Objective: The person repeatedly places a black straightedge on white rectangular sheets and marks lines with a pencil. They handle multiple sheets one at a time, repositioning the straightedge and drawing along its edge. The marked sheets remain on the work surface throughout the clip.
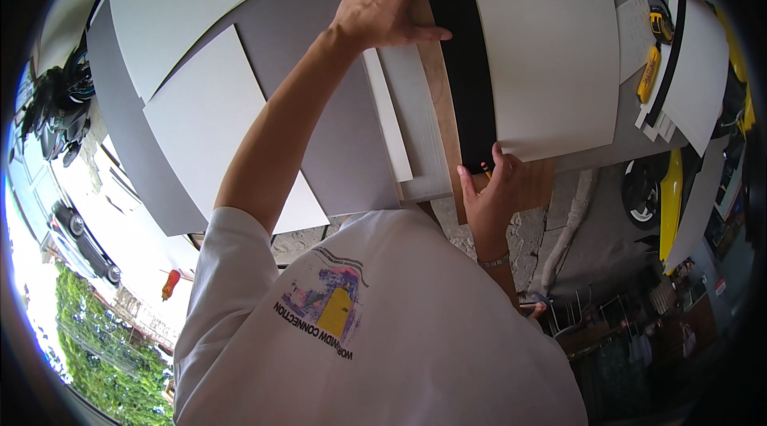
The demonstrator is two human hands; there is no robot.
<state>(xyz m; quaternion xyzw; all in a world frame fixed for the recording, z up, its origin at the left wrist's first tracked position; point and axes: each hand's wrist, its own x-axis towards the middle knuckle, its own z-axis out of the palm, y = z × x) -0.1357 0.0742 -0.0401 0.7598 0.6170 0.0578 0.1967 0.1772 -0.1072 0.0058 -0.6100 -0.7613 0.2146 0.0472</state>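
A long black strip (467,58) lies along the edge of a large white sheet (551,42), over a brown wooden board (438,78). My left hand (387,2) rests at the strip's far part, fingers stretched forward and thumb spread onto the black surface. At the near end is my right hand (491,190), thumb at the strip's left corner and index finger at its right corner. A pencil (486,169) pokes up between that thumb and finger; the rest of it is hidden by the hand.
Grey board (319,106) and white sheets (208,98) cover the left side. At right lie a yellow utility knife (649,74), a yellow-black tape measure (660,25), and a written paper (633,34). Beyond the table edge stands a yellow wheeled vehicle (669,198).
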